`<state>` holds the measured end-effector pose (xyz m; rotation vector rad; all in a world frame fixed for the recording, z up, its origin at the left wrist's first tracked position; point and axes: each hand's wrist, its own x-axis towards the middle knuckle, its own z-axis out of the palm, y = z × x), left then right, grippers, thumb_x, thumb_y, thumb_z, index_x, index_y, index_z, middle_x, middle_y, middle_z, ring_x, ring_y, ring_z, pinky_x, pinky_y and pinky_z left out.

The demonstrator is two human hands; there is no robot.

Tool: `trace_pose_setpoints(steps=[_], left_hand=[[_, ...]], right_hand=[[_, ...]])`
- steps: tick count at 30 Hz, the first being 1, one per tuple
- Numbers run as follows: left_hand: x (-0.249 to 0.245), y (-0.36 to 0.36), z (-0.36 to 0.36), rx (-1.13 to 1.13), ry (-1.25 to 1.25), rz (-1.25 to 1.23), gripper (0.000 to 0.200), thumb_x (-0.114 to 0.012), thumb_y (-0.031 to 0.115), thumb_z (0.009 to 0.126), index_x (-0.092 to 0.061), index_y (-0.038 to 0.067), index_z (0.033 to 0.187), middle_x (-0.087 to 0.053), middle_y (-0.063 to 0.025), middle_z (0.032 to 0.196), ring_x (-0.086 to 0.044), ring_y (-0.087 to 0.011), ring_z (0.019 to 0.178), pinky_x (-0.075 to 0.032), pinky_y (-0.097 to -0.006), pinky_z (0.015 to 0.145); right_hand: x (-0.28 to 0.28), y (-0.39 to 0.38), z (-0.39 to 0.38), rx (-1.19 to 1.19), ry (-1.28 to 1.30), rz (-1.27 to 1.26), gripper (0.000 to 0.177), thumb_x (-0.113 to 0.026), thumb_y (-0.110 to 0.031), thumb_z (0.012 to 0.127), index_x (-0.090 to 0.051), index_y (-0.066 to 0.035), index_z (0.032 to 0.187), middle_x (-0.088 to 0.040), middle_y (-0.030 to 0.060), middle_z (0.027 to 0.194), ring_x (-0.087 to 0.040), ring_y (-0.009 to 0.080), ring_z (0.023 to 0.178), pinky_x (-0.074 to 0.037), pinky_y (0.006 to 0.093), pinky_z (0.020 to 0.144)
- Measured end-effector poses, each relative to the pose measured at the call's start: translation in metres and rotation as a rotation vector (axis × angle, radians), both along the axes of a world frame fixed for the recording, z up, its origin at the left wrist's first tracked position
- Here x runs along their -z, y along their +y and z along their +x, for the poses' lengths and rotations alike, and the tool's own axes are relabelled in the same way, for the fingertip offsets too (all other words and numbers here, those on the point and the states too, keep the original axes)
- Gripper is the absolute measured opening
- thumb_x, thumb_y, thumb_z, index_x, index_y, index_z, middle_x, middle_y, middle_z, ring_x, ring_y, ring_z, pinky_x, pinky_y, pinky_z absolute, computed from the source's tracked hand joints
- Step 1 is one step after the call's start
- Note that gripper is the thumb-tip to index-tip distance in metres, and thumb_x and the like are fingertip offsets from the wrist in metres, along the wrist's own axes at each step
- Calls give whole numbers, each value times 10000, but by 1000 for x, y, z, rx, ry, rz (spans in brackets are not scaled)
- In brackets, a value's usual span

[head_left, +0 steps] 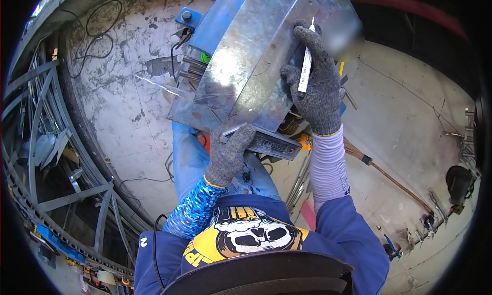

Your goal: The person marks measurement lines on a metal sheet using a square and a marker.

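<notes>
My left hand (230, 154), in a grey knit glove, closes around the left end of a black square (277, 143) with moulded lettering on its stock. The square lies along the near edge of a shiny sheet of metal (218, 85). My right hand (319, 90), gloved the same way, is over the right part of the metal. Between its thumb and fingers is a slim white marker (305, 72) with printed text, its thin tip pointing away from me. A straight edge runs lengthwise along the metal between my hands.
Under the sheet stands a blue metal frame (220, 26) with a bolt. Steel bars and trusses (77, 197) are stacked at the left. A torch (366, 159) with a long copper-coloured tube lies right. Cables (97, 36) cross the concrete floor. A black helmet brim (256, 277) fills the bottom.
</notes>
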<state>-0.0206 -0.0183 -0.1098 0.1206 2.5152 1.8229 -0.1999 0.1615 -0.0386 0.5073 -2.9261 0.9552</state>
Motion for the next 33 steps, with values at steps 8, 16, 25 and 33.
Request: trace_pose_setpoints(steps=[8, 16, 25, 33], left_hand=[[4, -4, 6, 32, 62, -140, 594, -769, -10, 677, -702, 118, 1252, -719, -140, 1220, -658, -383, 1115, -434, -526, 1065], [7, -6, 5, 26, 71, -115, 626, -774, -4, 664, -691, 132, 1269, -727, -130, 1203, -663, -371, 1115, -452, -523, 1031], [6, -8, -1, 11, 108, -120, 416, -747, 13, 784, -725, 94, 1191, -736, -145, 1127, -695, -341, 1028, -513, -464, 943], [4, -7, -15, -40, 95, 83, 229, -715, 99, 905, -735, 43, 1126, -744, -169, 973, -731, -290, 828, -568, -375, 733]], right_hand=[[6, 3, -2, -8, -23, -76, 571, -791, -156, 878, -567, -90, 1399, -568, 152, 1461, -481, 343, 1421, -385, 448, 1182], [1, -1, -3, -11, -3, 8, 584, -801, -100, 847, -581, -84, 1388, -587, 150, 1435, -485, 336, 1420, -399, 445, 1173], [-9, -12, -3, 59, -72, -16, 621, -826, -52, 787, -613, -97, 1368, -618, 136, 1398, -539, 325, 1374, -445, 427, 1130], [-9, -15, -5, 56, -30, -6, 612, -834, -55, 779, -625, -98, 1353, -635, 138, 1379, -559, 322, 1357, -462, 426, 1113]])
